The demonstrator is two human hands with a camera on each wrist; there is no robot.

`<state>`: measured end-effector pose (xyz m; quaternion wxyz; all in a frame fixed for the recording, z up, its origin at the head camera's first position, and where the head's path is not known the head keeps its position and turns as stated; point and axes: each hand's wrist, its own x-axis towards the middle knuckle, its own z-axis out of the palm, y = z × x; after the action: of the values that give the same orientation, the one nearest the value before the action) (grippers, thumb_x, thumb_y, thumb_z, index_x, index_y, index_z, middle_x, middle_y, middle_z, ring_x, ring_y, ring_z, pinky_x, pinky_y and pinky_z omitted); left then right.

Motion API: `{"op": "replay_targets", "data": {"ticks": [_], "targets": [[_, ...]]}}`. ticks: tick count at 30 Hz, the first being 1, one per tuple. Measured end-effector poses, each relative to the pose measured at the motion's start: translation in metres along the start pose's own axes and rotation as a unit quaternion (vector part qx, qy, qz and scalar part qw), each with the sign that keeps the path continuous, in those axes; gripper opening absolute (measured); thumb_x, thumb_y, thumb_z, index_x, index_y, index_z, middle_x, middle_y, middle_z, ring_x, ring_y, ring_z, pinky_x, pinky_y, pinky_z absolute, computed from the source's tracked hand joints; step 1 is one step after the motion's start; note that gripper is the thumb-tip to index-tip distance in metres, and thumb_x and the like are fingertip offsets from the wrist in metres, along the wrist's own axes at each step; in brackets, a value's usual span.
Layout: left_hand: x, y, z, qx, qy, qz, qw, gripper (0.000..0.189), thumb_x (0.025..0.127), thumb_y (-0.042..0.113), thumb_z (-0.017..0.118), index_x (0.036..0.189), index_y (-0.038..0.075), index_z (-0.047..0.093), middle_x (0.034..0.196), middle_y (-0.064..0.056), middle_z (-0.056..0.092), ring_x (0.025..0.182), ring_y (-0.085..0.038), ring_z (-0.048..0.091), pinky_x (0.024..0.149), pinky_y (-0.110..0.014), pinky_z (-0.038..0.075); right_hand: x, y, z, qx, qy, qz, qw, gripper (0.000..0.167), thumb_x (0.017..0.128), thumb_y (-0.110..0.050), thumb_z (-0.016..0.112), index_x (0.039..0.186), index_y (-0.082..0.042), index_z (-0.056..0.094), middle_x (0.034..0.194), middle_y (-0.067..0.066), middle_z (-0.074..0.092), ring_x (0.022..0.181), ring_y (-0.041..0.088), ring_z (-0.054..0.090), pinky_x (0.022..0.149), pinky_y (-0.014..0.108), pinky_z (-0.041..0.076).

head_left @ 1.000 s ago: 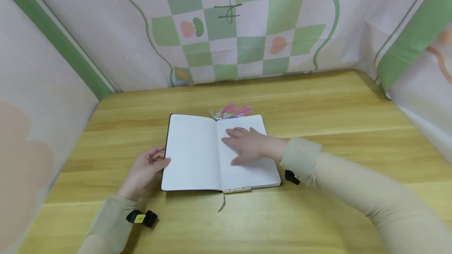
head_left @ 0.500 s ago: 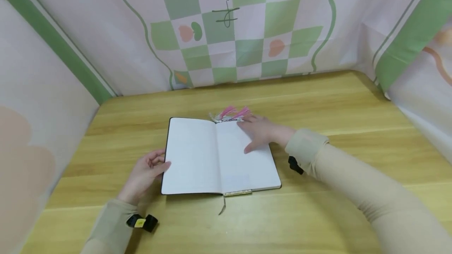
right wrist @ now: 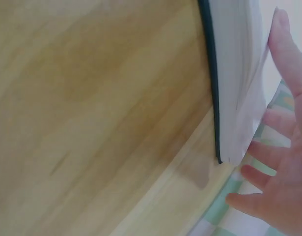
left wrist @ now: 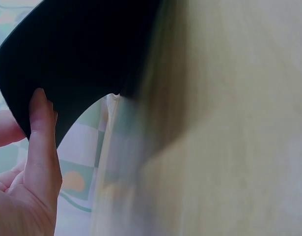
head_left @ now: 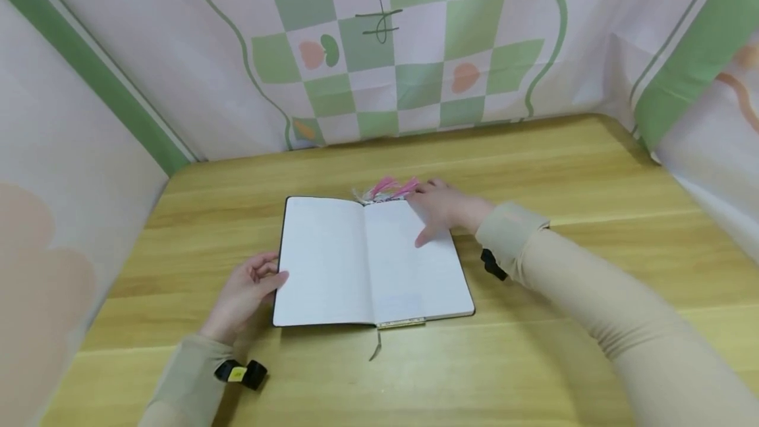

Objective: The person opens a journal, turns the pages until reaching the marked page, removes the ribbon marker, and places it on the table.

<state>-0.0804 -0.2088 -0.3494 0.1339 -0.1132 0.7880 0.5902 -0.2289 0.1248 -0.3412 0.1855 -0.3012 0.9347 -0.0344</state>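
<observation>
An open notebook (head_left: 323,259) with blank white pages and a black cover lies on the wooden table. My left hand (head_left: 240,292) pinches its left edge, thumb on the page side; in the left wrist view, fingers press the dark underside of the raised cover (left wrist: 77,59). At the upper right corner of the right page, my right hand (head_left: 445,209) is spread, thumb over the paper and fingertips at the top edge. In the right wrist view, the page block (right wrist: 234,73) runs beside these loosely bent fingers. Pink tassels (head_left: 394,186) stick out above the spine.
A gold patterned strip (head_left: 401,323) shows at the notebook's bottom edge, with a thin ribbon (head_left: 375,348) hanging beside it. The wooden table (head_left: 534,361) surrounds the book. Behind it hangs a green-and-white checked cloth (head_left: 418,91).
My right hand has moved from the middle of the right page up and right to its upper corner. The left hand keeps its hold on the left edge.
</observation>
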Motion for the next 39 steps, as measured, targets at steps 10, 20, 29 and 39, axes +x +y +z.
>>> {"op": "replay_targets", "data": {"ticks": [10,20,29,39], "targets": [[0.001,0.0,0.0,-0.008,-0.006,0.006,0.9999,0.05,0.093,0.007,0.058,0.137,-0.004,0.038,0.088,0.01,0.059,0.077,-0.004,0.056,0.069,-0.023,0.051,-0.012,-0.012,0.001,-0.036,0.071,-0.032,0.9963,0.087,0.067,-0.044,0.082,0.133,0.001,0.049,0.14,0.021,0.044,0.131,0.04,0.036,0.111,0.05,0.027],[0.002,-0.001,0.0,-0.017,-0.007,0.007,0.9998,0.052,0.093,0.005,0.057,0.138,-0.005,0.036,0.086,0.012,0.059,0.075,-0.002,0.055,0.067,-0.021,0.05,-0.041,-0.021,0.012,0.048,0.118,-0.125,0.9839,0.05,0.081,0.011,0.06,0.129,0.0,0.053,0.127,0.018,0.057,0.119,0.034,0.052,0.098,0.045,0.045],[0.002,0.0,-0.001,-0.012,-0.002,0.003,0.9999,0.05,0.093,0.005,0.057,0.138,-0.003,0.038,0.087,0.011,0.059,0.077,-0.003,0.055,0.068,-0.021,0.05,-0.058,-0.027,0.013,0.244,0.093,-0.102,0.9598,0.057,0.082,0.01,0.044,0.137,-0.002,0.046,0.138,0.017,0.048,0.115,0.034,0.054,0.086,0.039,0.049],[0.001,0.001,0.001,-0.014,0.001,-0.001,0.9999,0.05,0.093,0.006,0.057,0.138,-0.003,0.038,0.087,0.01,0.059,0.077,-0.003,0.056,0.07,-0.022,0.05,-0.058,-0.04,0.005,0.579,-0.026,-0.09,0.8097,0.07,0.097,-0.037,0.042,0.152,-0.007,0.012,0.152,0.024,0.015,0.132,0.042,0.031,0.097,0.05,0.044]]}}
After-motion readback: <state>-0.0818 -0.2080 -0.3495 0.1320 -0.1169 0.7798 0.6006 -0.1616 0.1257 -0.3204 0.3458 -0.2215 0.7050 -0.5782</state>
